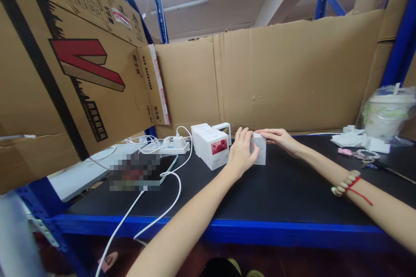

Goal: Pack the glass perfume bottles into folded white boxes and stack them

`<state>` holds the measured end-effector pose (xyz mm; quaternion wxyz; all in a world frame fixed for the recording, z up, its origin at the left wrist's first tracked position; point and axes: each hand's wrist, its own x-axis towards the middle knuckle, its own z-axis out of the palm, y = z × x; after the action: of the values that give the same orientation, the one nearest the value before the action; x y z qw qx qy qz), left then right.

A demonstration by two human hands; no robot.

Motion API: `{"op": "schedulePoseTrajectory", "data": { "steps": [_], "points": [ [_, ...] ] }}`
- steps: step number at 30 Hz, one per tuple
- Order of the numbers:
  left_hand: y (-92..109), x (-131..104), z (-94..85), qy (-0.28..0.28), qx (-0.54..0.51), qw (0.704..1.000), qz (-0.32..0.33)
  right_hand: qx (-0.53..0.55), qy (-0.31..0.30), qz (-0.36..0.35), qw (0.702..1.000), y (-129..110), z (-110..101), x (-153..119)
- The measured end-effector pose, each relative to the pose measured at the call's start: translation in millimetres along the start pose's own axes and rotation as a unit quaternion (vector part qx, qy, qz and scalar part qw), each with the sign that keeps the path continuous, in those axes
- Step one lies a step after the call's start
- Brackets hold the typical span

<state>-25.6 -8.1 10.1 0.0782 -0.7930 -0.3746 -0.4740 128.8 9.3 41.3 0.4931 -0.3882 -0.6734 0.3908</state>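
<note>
Upright on the black shelf top stands a small white box [260, 151] with fine print on its side. My left hand [242, 149] is wrapped round its left side, fingers bent over the top and thumb on the near face. My right hand [281, 139] reaches in from the right, its fingertips pressed together at the box's top edge. To the left of my left hand is a row of white boxes [212, 149], the nearest showing a red picture. Another white box [224, 128] with a dark picture lies behind them, partly hidden.
A power strip [172, 146] with white cables and a blurred phone-like device [138, 173] are at the left. Crumpled tissues [360, 140], keys [365, 155] and a bagged drink cup [386, 112] are at the right. Cardboard [292, 78] walls the back; a blue rail [276, 228] edges the front.
</note>
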Motion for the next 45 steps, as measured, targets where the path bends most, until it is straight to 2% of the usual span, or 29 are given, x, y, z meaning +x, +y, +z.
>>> {"op": "schedulePoseTrajectory", "data": {
  "steps": [8,18,21,25,31,35,41,45],
  "points": [
    [1,1,-2.4,-0.003,-0.021,1.0,-0.002,-0.008,0.001,0.015,1.0,7,-3,4],
    [-1,-2,-4.9,-0.022,-0.009,1.0,-0.011,-0.028,0.003,0.016,0.999,3,-6,5],
    [-1,-1,-4.6,-0.016,-0.05,0.998,-0.04,-0.042,0.004,0.002,0.999,1,-8,5],
    [-5,0,-0.8,-0.002,-0.141,0.984,-0.109,-0.069,0.013,-0.02,0.997,1,-11,5],
    [-14,0,8.5,0.008,-0.228,0.966,-0.124,-0.108,-0.008,-0.042,0.993,4,-14,6],
    [-16,1,9.0,0.012,-0.214,0.97,-0.117,-0.118,-0.017,-0.046,0.992,6,-14,7],
    [-11,2,1.2,-0.022,-0.146,0.98,-0.13,-0.102,-0.007,-0.015,0.995,9,-11,7],
    [-7,0,-3.4,-0.045,-0.1,0.984,-0.141,-0.132,-0.02,-0.038,0.99,5,-10,6]
  ]
}}
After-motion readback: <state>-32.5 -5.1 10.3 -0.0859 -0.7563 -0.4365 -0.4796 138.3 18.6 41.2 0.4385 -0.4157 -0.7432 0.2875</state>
